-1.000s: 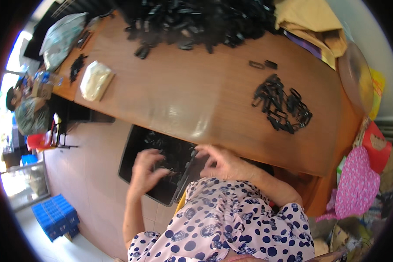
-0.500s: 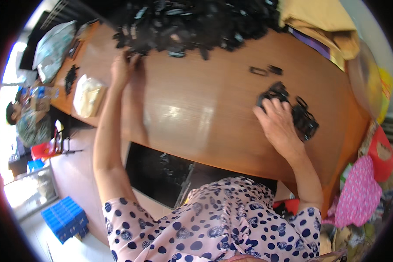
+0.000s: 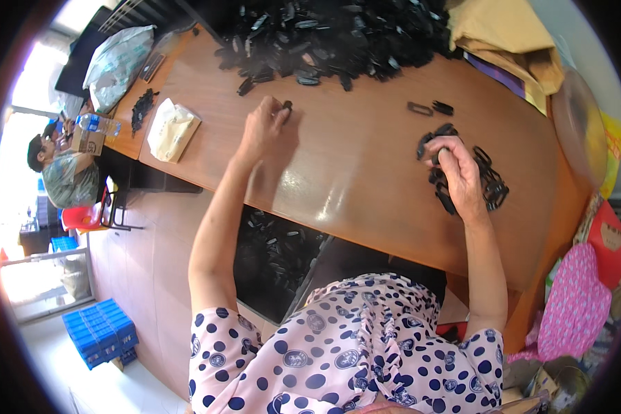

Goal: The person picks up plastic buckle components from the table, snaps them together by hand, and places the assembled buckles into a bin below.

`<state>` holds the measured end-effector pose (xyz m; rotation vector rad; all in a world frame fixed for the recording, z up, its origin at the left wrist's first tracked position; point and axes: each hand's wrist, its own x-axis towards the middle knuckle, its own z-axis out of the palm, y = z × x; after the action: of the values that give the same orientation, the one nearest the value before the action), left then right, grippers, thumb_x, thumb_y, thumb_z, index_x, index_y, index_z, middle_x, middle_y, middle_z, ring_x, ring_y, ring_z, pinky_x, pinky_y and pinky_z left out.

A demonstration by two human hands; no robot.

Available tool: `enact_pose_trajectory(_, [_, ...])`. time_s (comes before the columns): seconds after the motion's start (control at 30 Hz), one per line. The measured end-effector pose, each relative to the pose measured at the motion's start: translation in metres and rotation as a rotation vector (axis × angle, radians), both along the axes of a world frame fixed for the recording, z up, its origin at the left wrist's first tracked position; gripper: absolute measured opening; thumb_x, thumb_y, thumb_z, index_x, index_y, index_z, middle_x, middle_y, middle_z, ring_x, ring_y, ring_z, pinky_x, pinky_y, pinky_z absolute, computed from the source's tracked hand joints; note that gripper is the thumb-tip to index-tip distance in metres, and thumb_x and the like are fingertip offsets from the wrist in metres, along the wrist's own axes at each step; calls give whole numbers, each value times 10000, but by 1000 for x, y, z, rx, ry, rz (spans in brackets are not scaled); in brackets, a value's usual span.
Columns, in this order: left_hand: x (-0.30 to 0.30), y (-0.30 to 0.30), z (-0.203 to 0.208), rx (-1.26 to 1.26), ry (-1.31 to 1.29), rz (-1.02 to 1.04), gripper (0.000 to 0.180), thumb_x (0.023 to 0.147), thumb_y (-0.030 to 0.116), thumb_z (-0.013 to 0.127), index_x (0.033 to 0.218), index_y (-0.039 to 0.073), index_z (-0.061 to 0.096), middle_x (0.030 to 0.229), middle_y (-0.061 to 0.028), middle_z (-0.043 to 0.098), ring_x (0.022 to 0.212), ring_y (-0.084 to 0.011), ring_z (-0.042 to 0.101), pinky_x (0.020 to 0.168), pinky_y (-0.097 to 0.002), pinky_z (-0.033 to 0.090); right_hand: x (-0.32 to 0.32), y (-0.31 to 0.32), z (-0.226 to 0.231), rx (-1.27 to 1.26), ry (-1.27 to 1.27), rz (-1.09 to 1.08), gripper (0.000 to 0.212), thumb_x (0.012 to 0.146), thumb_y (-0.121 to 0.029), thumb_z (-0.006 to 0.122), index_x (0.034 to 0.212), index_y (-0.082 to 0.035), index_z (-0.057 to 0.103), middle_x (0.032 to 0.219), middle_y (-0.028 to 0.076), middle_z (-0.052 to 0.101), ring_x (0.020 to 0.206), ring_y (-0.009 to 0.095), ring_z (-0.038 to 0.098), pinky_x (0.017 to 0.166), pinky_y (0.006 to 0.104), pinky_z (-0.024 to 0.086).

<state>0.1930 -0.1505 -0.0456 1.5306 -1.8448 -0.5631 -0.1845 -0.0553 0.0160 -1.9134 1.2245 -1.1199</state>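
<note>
In the head view, the step in hand looks like picking up small black plastic pieces singly with both hands over the brown desk [image 3: 366, 159]. The left hand [image 3: 261, 130], at eleven o'clock, has its fingers pinched on a small black plastic piece [image 3: 287, 105], just below the large heap of black plastic pieces [image 3: 352, 45] at twelve. The right hand [image 3: 459, 169], between two and three o'clock, lies over a loose pile of black oblong frames [image 3: 491, 185]; its fingers are curled in with something dark at the thumb, but I cannot tell whether they grasp a frame or merely touch it. Two loose frames [image 3: 419, 108] lie apart from that pile, between one and two. At seven o'clock, below the desk edge, a black crate [image 3: 304, 280] contains more black pieces. As I judge it, the next move calls for a firm left pinch and a right lift that frees one frame without dragging its tangled neighbours. The right hand covers part of the frame pile, the heap's far side is cut off at the top, and the left forearm and desk edge hide part of the crate. The pinched piece's shape is too small to make out.
</note>
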Motion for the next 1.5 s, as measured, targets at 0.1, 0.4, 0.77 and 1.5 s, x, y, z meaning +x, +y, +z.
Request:
enact_pose_trajectory(0.1, [-70, 67, 30, 242, 492, -101, 131, 915, 86, 579, 991, 8, 506, 761, -42, 593, 669, -98, 593, 554, -228, 462, 9, 25, 8, 626, -784, 81, 178, 994, -214, 470, 1104, -77, 499, 856, 58, 586, 740, 117, 566, 538, 214, 450])
enact_pose_trajectory(0.4, [-152, 177, 52, 262, 709, -417, 240, 849, -9, 638, 1086, 7, 604, 910, -35, 597, 789, -106, 603, 708, -240, 500, 20, 89, 18, 789, -722, 267, 124, 943, -138, 545, 1018, -42, 518, 809, 19, 581, 647, 35, 436, 550, 175, 342])
enact_pose_trajectory(0.77, [-163, 183, 66, 146, 432, -494, 179, 859, 3, 632, 1038, 17, 634, 886, -37, 618, 734, -95, 586, 635, -224, 491, 6, 104, 10, 825, -845, 328, 126, 939, -133, 573, 1009, -37, 533, 780, 20, 584, 623, 29, 429, 522, 168, 335])
enact_pose_trajectory(1.5, [-160, 179, 75, 63, 84, -481, 202, 783, 72, 711, 965, 9, 652, 777, -99, 645, 672, -208, 609, 626, -291, 494, 6, 86, 3, 1285, -704, 267, 117, 922, -154, 605, 952, -73, 527, 764, 64, 630, 608, 106, 577, 401, 165, 328])
